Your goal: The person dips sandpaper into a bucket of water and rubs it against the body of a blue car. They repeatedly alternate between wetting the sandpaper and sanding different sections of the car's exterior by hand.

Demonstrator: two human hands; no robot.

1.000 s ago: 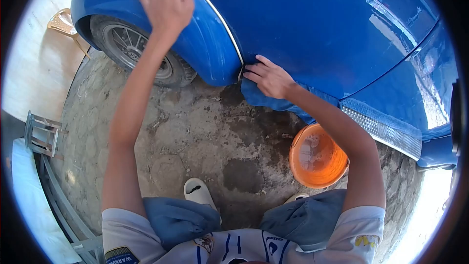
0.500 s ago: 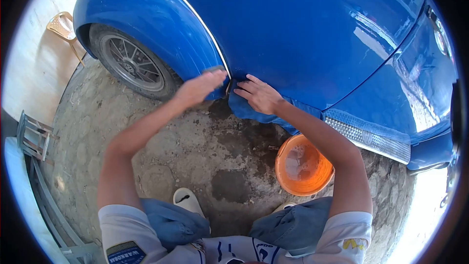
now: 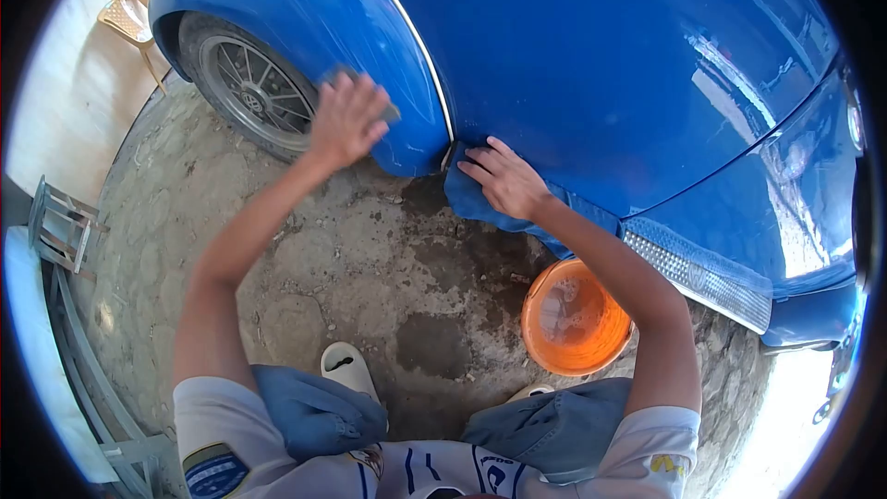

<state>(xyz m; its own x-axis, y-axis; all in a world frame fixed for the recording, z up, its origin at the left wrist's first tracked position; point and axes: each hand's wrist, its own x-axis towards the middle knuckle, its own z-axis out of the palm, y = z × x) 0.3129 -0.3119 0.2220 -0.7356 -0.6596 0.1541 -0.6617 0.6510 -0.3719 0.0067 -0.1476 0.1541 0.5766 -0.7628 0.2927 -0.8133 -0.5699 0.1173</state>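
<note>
My left hand (image 3: pixel 347 122), slightly smeared by motion, is over the blue rear fender (image 3: pixel 407 46) of a car, beside the wheel (image 3: pixel 254 92). Under its fingers is a flat grey pad (image 3: pixel 391 114), its edges showing past the fingers. Pale curved streaks mark the paint there. My right hand (image 3: pixel 504 183) rests with fingers spread at the lower edge of the blue body panel (image 3: pixel 573 83), just right of the fender's light trim strip (image 3: pixel 434 74). Beneath that hand a blue cloth (image 3: pixel 476 203) hangs over the car's lower edge.
Below my right forearm, an orange bucket (image 3: pixel 538 337) holds foamy water (image 3: pixel 568 305). A ribbed metal running board (image 3: pixel 693 273) lies to the right. At far left are a tan chair (image 3: pixel 127 17) and a small wooden stool (image 3: pixel 69 229). The rough ground (image 3: pixel 305 296) has damp patches.
My left hand has moved left and up across the fender, away from the trim strip, with the pad. My right hand stays on the cloth. The view has shifted slightly.
</note>
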